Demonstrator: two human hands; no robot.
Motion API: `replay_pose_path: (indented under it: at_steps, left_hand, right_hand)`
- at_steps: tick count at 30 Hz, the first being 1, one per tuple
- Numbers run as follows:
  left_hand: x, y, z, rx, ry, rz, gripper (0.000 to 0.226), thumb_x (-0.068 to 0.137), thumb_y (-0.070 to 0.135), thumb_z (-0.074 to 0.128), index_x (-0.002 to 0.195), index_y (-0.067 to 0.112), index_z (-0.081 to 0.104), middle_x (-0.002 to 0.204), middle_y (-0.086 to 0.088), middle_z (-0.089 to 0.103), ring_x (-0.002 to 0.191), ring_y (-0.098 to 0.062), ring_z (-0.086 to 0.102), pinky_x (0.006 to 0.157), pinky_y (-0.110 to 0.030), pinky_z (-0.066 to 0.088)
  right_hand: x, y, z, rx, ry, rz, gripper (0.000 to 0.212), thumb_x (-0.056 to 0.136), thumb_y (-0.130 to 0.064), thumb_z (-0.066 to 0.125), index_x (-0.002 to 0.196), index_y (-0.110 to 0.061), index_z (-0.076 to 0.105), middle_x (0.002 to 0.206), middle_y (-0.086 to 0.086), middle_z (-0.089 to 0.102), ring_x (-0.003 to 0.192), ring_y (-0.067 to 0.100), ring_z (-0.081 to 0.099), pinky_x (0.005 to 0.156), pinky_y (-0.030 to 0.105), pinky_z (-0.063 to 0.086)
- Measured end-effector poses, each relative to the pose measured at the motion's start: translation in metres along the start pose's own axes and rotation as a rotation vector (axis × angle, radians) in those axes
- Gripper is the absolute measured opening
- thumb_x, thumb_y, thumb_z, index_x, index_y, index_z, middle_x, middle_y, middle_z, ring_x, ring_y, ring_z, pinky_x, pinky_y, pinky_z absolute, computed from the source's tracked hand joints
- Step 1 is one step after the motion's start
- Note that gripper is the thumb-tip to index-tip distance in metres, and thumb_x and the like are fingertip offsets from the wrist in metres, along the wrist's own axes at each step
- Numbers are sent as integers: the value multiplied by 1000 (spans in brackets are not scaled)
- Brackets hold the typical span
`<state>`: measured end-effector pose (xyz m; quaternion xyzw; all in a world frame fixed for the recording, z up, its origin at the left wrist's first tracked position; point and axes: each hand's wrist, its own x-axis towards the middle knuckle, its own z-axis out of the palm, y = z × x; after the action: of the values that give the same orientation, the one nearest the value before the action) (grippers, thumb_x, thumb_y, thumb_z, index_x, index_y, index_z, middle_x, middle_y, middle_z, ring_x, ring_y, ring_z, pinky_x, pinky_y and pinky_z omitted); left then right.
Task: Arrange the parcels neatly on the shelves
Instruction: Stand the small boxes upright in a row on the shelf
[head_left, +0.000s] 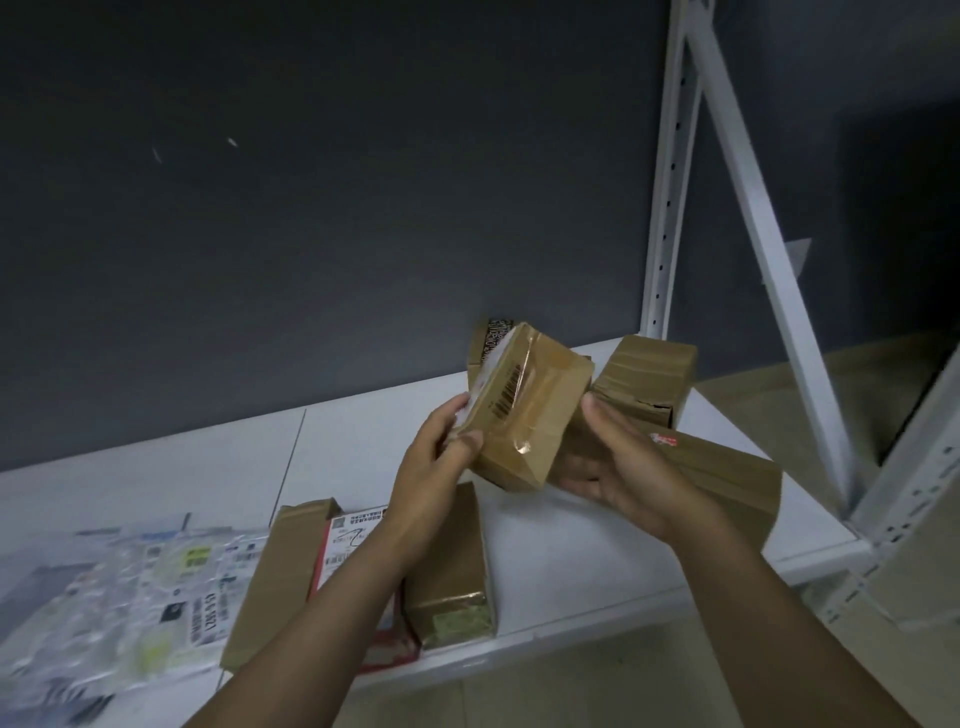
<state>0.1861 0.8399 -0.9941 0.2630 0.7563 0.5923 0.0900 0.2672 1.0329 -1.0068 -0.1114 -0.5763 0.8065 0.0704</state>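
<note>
A small brown taped parcel (530, 410) with a barcode is held tilted above the white shelf (571, 545). My left hand (436, 457) grips its left end. My right hand (618, 462) cups its lower right side from beneath. Other brown parcels lie on the shelf: one (647, 376) at the back right, one (727, 478) under my right wrist, one (454, 577) at the front centre, a flat one (291, 566) with a label under my left forearm. Another box (485, 338) stands behind the held parcel, mostly hidden.
Clear plastic mailer bags (130, 587) with labels cover the shelf's front left. A white upright post (670, 171) and a diagonal brace (763, 234) frame the shelf's right end. A dark wall (311, 208) stands behind. Beige floor shows below and to the right.
</note>
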Motion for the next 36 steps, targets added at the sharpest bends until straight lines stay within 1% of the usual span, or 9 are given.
replay_pose_path:
  at_steps: [2, 4, 8, 14, 19, 23, 27, 30, 36]
  left_hand:
    - [-10, 6, -7, -79, -105, -36, 51, 78, 63, 49, 127, 47, 53, 132, 17, 55, 125, -9, 50, 105, -36, 43]
    - [-17, 12, -16, -87, -179, -45, 54, 81, 62, 49, 131, 42, 53, 133, 11, 57, 126, -15, 51, 108, -49, 39]
    - [-31, 29, -31, 77, -164, 19, 38, 91, 49, 56, 127, 40, 56, 117, 21, 66, 110, -2, 61, 101, -38, 49]
    - [-45, 34, -56, 208, 8, 106, 39, 93, 34, 61, 131, 38, 53, 112, 23, 66, 107, -3, 62, 89, -28, 54]
    - [-64, 38, -67, 165, -122, 54, 116, 61, 54, 83, 146, 45, 5, 136, 30, 37, 119, 7, 46, 82, -9, 50]
    - [-71, 31, -77, 205, 31, 53, 101, 61, 41, 83, 135, 45, 15, 126, 26, 43, 111, 6, 49, 74, -5, 45]
    - [-71, 26, -99, 227, -119, 44, 94, 67, 36, 86, 127, 64, 19, 124, 39, 44, 116, 15, 46, 87, -13, 45]
    - [-73, 30, -112, 288, -185, 43, 94, 67, 44, 81, 126, 75, 15, 128, 46, 40, 124, 11, 42, 97, -22, 45]
    - [-75, 30, -117, 331, -73, 49, 92, 81, 17, 74, 137, 61, 16, 137, 41, 30, 134, 5, 30, 111, -34, 38]
  right_hand:
    - [-7, -3, -4, 90, -79, 4, 75, 73, -61, 71, 138, -34, 46, 133, 4, 60, 117, 30, 61, 101, 58, 42]
    - [-11, -6, -5, 156, -168, -11, 88, 63, -54, 83, 140, -33, 44, 134, 7, 59, 121, 32, 58, 98, 60, 44]
    - [-23, -20, 13, 9, -99, -95, 90, 64, -29, 88, 140, -38, 40, 133, 4, 58, 118, 24, 60, 94, 50, 51]
    - [-40, -34, 66, -471, 60, -325, 78, 71, -11, 83, 132, -33, 40, 111, -23, 55, 90, -15, 59, 68, 5, 47]
    - [-42, -28, 97, -743, 134, -441, 80, 67, -25, 87, 125, -45, 35, 115, -23, 52, 108, 3, 54, 89, 27, 50]
    - [-52, -35, 109, -746, 39, -429, 72, 70, -23, 84, 117, -49, 36, 113, -28, 51, 106, 2, 55, 87, 28, 52]
    - [-60, -46, 101, -722, -145, -297, 90, 71, -23, 83, 134, -58, 29, 128, -25, 43, 103, 7, 56, 84, 28, 54]
    - [-63, -50, 98, -703, -264, -199, 101, 71, -21, 85, 139, -60, 23, 122, -24, 49, 105, 12, 59, 87, 30, 55]
    - [-58, -42, 109, -1028, -162, -331, 98, 65, -38, 85, 141, -47, 25, 127, -24, 36, 110, -9, 43, 76, 12, 49]
